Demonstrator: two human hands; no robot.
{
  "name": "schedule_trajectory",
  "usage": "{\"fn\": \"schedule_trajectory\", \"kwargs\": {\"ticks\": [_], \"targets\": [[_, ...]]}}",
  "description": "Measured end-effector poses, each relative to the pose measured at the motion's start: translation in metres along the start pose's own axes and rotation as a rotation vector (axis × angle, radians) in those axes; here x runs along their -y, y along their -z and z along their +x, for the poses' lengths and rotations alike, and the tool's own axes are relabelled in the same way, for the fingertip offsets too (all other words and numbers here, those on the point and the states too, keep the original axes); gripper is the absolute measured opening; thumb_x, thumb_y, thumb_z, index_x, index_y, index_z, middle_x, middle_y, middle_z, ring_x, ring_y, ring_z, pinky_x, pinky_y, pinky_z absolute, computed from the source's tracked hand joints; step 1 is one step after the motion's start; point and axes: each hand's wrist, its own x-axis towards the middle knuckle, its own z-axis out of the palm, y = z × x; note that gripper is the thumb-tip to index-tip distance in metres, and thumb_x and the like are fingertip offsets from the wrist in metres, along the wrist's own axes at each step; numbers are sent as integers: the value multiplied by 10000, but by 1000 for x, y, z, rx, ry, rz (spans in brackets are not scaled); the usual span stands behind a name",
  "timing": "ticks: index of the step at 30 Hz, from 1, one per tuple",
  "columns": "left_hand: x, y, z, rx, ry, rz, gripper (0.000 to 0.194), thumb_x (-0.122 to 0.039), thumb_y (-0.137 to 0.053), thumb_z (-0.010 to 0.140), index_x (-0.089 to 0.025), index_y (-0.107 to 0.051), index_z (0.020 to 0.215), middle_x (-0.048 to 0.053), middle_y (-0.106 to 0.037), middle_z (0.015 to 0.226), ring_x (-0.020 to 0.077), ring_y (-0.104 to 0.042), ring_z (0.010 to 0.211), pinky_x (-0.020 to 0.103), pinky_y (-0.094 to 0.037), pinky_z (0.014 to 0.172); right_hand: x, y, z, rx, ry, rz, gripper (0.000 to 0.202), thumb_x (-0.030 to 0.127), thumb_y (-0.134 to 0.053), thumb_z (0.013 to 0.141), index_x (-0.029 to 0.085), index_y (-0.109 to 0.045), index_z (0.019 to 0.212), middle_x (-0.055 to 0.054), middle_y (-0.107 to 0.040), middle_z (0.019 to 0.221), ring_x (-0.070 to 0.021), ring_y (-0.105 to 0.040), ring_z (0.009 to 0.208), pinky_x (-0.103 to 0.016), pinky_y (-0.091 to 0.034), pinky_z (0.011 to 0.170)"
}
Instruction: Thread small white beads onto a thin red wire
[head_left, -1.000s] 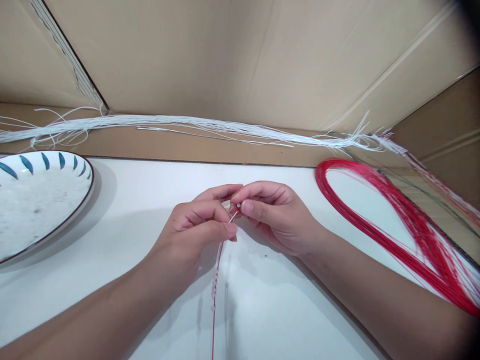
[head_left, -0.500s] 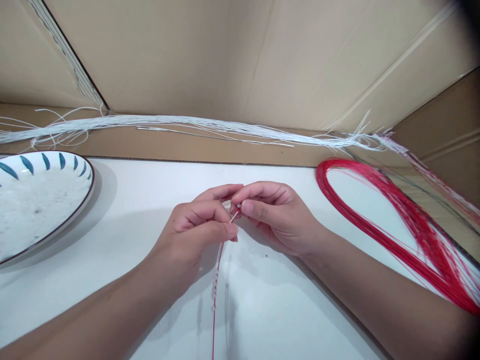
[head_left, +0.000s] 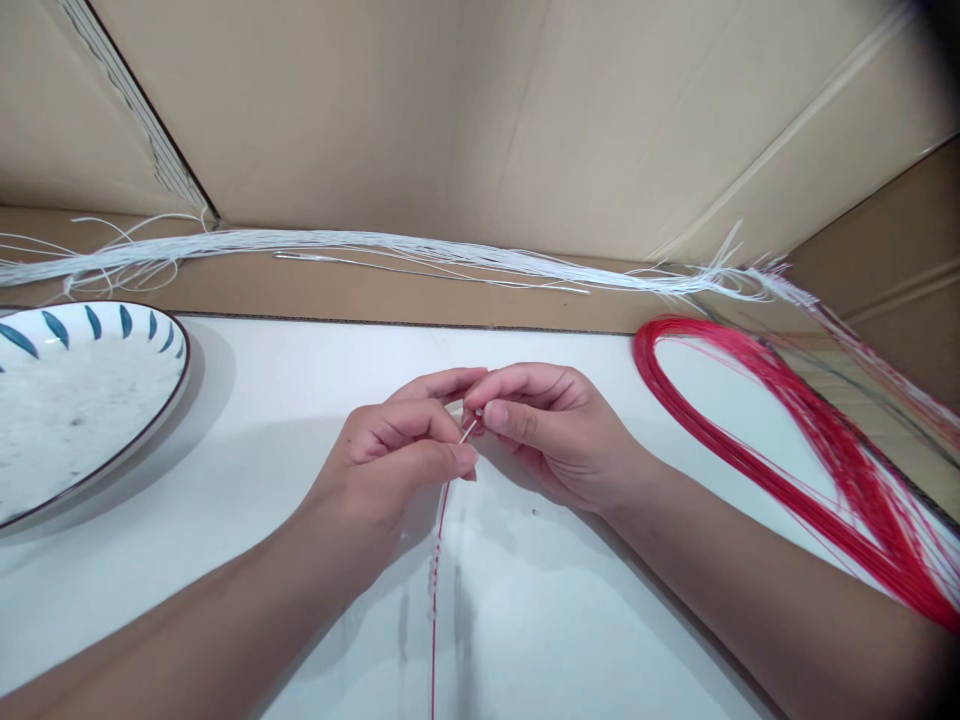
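Note:
My left hand (head_left: pixel 409 445) pinches a thin cord near its pale tip, which points up toward my right hand. Below the left fingers the red cord (head_left: pixel 433 650) hangs down to the bottom edge, with several small clear beads (head_left: pixel 433 590) along it. My right hand (head_left: pixel 536 425) is closed, thumb against fingers, on a tiny bead (head_left: pixel 479 411) beside the cord's tip. The fingertips of both hands nearly meet; whether the tip is inside the bead cannot be made out.
A plate (head_left: pixel 90 400) of clear beads stands at the left. Looped red cords (head_left: pixel 712 430) lie at the right. White cords (head_left: pixel 375 243) stretch along the cardboard at the back. One loose bead (head_left: pixel 535 512) lies on the white table (head_left: pixel 570 620).
The hanging red cord with its beads has swung slightly to the right. Both hands have kept nearly the same place and grip.

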Motion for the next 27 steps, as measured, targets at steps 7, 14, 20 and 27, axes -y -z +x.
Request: {"fn": "schedule_trajectory", "kwargs": {"ticks": [7, 14, 20, 27], "targets": [[4, 2, 4, -13, -13, 48, 212, -176, -693, 749, -239, -705, 547, -23, -654, 1372, 309, -550, 1238, 503, -426, 1095, -1, -2, 0, 38, 8, 13, 136, 89, -737, 889, 196, -821, 885, -19, -773, 883, -116, -702, 727, -298, -592, 713], [4, 2, 4, -21, -20, 54, 203, -194, -711, 742, -242, -706, 545, -20, -669, 1341, 306, -556, 1234, 493, -440, 1084, 0, 0, 0, 35, -10, 24, 125, 83, -745, 881, 192, -805, 870, -19, -783, 882, -112, -705, 729, -283, -594, 713], [3, 0, 3, -33, -26, 40, 199, -192, -714, 737, -244, -708, 545, -10, -683, 1324, 321, -534, 1275, 493, -439, 1076, 0, -1, -1, 25, -15, 21, 115, 84, -752, 874, 188, -801, 863, -13, -773, 861, -104, -697, 712, -278, -584, 711], [2, 0, 2, -30, -21, 24, 204, -185, -711, 734, -238, -700, 538, -5, -685, 1326, 334, -515, 1305, 504, -422, 1080, -1, -1, 0, 14, -14, 12, 91, 105, -770, 863, 191, -793, 844, -8, -765, 841, -114, -694, 707, -295, -584, 700]]}}
